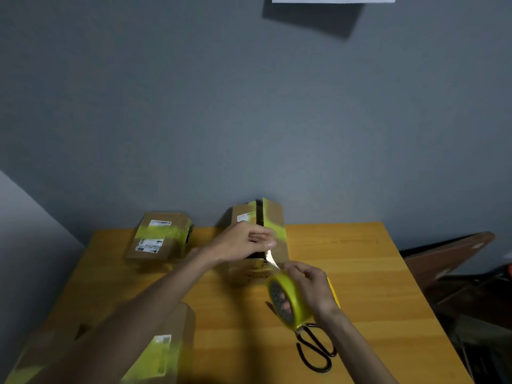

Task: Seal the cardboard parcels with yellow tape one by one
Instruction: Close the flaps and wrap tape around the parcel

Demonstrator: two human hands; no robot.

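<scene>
Here, a person's two hands work over a yellow-wood table [360, 259]. The right hand [311, 286] grips a roll of yellow tape [296, 299], with its fingers curled through the core so that fingertips show inside the hole. A short strip of tape [271, 259] runs up from the roll to the left hand [241, 242], whose thumb and fingers pinch its free end. The strip hangs just above an open cardboard parcel [273, 216] at the table's far edge, partly behind the left hand. A taped parcel [160, 236] lies at the far left, and a second taped parcel [166, 353] at the near left. Black-handled scissors [315, 350] lie just below the roll.
</scene>
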